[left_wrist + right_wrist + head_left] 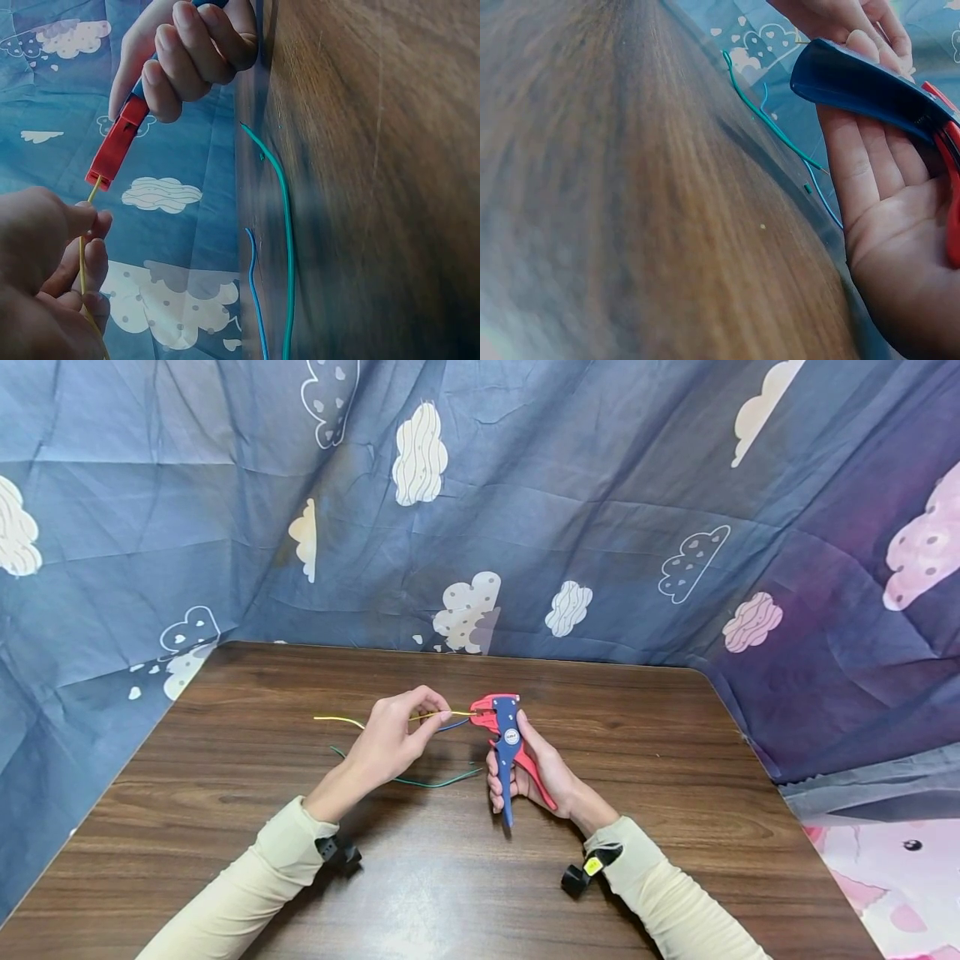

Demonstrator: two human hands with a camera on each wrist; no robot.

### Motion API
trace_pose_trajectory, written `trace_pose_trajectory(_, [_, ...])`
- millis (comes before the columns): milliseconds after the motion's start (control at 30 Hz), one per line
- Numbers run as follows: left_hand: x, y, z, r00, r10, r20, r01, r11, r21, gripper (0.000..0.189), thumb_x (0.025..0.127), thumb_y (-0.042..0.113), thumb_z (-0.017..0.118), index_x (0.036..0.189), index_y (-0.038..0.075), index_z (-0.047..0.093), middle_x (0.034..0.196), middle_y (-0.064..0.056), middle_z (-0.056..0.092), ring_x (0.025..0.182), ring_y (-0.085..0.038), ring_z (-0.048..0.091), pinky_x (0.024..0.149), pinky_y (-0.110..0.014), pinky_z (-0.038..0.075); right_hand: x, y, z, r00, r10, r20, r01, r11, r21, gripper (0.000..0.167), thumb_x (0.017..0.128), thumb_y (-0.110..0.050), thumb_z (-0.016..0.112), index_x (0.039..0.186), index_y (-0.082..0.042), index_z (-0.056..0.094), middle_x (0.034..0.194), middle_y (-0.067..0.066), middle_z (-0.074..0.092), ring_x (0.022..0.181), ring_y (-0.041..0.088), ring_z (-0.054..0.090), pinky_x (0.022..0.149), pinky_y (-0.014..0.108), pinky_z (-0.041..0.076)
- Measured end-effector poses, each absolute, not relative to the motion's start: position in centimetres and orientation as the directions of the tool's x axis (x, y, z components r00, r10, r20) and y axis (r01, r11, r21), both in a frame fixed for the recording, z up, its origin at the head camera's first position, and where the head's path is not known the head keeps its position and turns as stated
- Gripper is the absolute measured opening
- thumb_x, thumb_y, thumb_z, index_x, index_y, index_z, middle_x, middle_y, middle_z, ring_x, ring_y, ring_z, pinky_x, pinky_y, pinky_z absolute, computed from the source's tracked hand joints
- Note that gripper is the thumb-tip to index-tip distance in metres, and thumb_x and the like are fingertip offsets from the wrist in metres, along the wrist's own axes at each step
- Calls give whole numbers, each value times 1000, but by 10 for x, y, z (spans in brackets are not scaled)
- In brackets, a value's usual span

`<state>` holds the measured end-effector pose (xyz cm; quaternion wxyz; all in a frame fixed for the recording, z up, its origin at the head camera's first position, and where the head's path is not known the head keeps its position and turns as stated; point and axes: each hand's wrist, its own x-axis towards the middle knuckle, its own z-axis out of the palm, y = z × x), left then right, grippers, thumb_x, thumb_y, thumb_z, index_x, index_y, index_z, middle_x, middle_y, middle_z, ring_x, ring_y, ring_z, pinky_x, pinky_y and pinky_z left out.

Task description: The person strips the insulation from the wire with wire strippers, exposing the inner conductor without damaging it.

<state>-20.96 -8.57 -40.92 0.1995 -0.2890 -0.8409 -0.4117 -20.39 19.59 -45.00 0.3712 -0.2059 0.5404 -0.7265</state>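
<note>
Between thumb and fingers my left hand (393,737) pinches a yellow wire (337,719). One end of that wire reaches the red head of a wire stripper (507,739) with blue and red handles; in the left wrist view the wire (94,189) meets the tip of the red head (116,146). My right hand (542,770) holds the stripper upright, its fingers curled round the handles. Seen from the right wrist, the blue handle (870,86) lies across the fingers of the right hand (907,247). How deep the wire sits in the head is hidden.
A green wire (435,784) lies on the wooden table (420,893) below the left hand, with a blue wire (453,725) behind it. A small green bit (808,188) lies near the green wire's end. A cloud-patterned curtain (525,527) hangs behind the table.
</note>
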Motion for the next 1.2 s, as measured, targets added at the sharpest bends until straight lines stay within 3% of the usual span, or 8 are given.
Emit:
trace_pose_trajectory(200, [-208,-85,-408,-749,323,578,656,480,582,8,105,22,74,107,15,75,96,4,80,70,-10,59,59,-26,42,-202,194,-449,-670,-733,-117,289,-112,-951,89,106,-80,10,96,-7,60,79,4,67,68,20,70,73,39,63])
trace_pose_trajectory(400, [-208,-85,-408,-754,325,571,652,482,586,9,105,24,74,106,15,75,97,4,80,80,-9,66,62,-26,43,-201,192,-448,-695,-705,-141,280,-84,-956,89,104,-82,8,90,-9,57,73,2,63,62,19,66,66,35,61])
trace_pose_trajectory(900, [-207,-84,-409,-761,323,563,645,470,602,4,103,20,76,106,17,76,96,5,80,82,-10,67,63,-26,42,-199,190,-447,-706,-693,-144,273,-80,-959,88,105,-82,11,89,-8,56,71,3,62,60,19,65,64,35,61])
trace_pose_trajectory(1200, [-205,-83,-406,-748,326,579,660,457,595,5,103,21,76,106,17,74,95,6,79,73,-9,60,59,-25,39,-196,184,-445,-785,-611,-103,192,-82,-978,88,105,-82,13,84,-7,55,65,4,61,52,19,65,56,36,60])
